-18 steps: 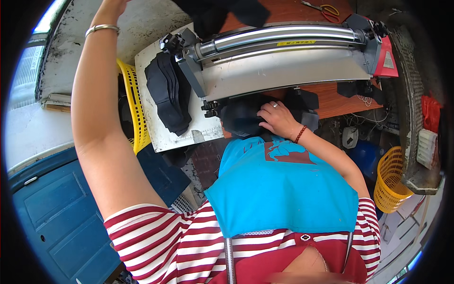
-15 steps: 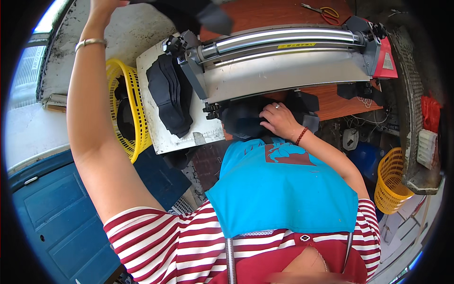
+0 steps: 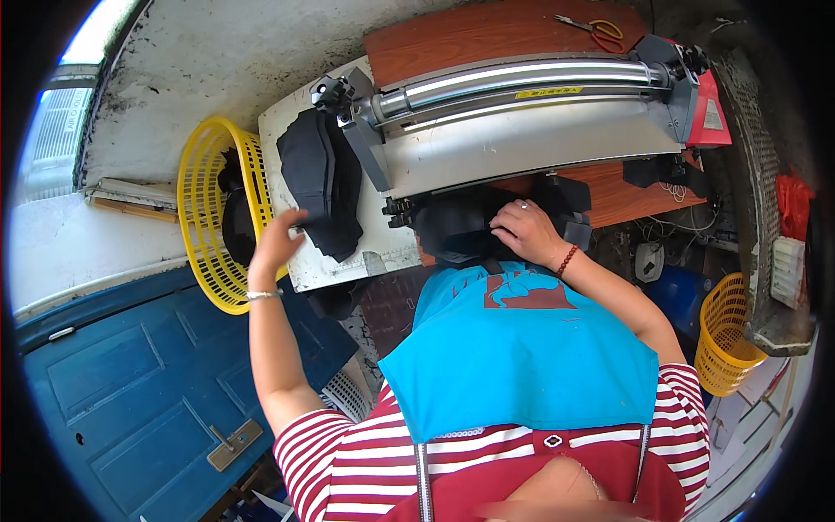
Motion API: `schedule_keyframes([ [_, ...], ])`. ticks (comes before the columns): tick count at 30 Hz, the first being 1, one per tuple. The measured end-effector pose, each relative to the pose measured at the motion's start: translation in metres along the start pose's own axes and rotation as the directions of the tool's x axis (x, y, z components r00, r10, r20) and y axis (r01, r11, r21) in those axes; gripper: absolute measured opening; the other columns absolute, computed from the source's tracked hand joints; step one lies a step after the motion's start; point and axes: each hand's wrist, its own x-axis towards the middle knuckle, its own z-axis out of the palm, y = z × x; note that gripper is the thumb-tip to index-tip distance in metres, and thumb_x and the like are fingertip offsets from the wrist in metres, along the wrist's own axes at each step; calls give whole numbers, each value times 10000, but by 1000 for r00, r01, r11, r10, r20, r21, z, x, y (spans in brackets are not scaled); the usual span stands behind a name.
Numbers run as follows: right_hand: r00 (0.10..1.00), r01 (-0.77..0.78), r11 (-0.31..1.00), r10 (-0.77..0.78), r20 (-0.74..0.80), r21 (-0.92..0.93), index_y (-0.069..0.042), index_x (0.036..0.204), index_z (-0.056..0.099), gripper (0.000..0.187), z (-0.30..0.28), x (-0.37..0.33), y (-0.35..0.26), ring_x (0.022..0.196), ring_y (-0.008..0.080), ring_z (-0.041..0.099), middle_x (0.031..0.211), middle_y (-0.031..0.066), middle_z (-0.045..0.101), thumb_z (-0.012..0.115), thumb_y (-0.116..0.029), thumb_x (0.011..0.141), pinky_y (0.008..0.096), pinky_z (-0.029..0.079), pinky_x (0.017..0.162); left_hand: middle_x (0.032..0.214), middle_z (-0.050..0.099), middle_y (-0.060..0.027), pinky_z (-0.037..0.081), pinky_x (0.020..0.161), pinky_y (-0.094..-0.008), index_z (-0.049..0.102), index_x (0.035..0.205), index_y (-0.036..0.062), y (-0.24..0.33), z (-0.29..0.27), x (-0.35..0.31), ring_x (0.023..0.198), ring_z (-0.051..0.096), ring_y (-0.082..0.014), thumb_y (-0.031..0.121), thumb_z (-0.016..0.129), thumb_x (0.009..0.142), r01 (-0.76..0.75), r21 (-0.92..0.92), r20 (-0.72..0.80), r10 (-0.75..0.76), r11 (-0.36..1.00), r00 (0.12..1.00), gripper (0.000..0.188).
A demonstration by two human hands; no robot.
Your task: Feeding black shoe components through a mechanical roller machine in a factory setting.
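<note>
My left hand [image 3: 280,239] is open and a little smeared by motion, its fingers reaching toward a stack of flat black cut pieces [image 3: 322,178]. The stack lies on a white board [image 3: 378,248] at the left end of a roller machine [image 3: 531,130]. My right hand [image 3: 526,230] lies with fingers slightly bent over more black pieces [image 3: 448,228], just below the machine's near edge. What is beneath its palm is hidden.
A yellow basket [image 3: 196,204] holding black pieces stands left of the board. Scissors [image 3: 600,33] with orange handles lie on the brown tabletop [image 3: 461,39] behind the machine. Another yellow basket [image 3: 726,331] and loose cables [image 3: 687,222] are at the right.
My left hand has come down from the far left to beside the stack. The black piece it held beyond the machine is out of sight. My right hand has hardly moved.
</note>
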Motion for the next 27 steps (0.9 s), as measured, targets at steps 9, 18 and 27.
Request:
schedule_keyframes([
  [9, 922, -216, 760, 365, -128, 612, -19, 1190, 654, 251, -76, 15, -36, 824, 94, 658, 917, 43, 706, 702, -42, 945, 251, 532, 738, 1057, 744, -72, 539, 893, -293, 705, 1206, -7, 109, -41, 15, 1006, 677, -136, 210, 695, 955, -137, -636, 288, 398, 759, 871, 331],
  [18, 807, -428, 636, 589, -45, 642, 31, 1113, 683, 164, -108, 63, 4, 818, 42, 616, 898, 3, 698, 647, -60, 981, 206, 490, 743, 1077, 737, -199, 516, 936, -432, 721, 1150, 3, 288, -6, 164, 1048, 691, -346, 346, 551, 1010, -610, -96, -364, 543, 787, 757, 408],
  [27, 855, -393, 916, 333, -398, -77, -40, 1020, 715, 133, -125, 81, 17, 747, 283, 692, 864, 111, 715, 701, -101, 902, 371, 555, 693, 1082, 735, -251, 533, 926, -401, 770, 1037, -10, 306, 10, 267, 1023, 712, -336, 404, 631, 878, -192, -288, 188, 252, 938, 949, 465],
])
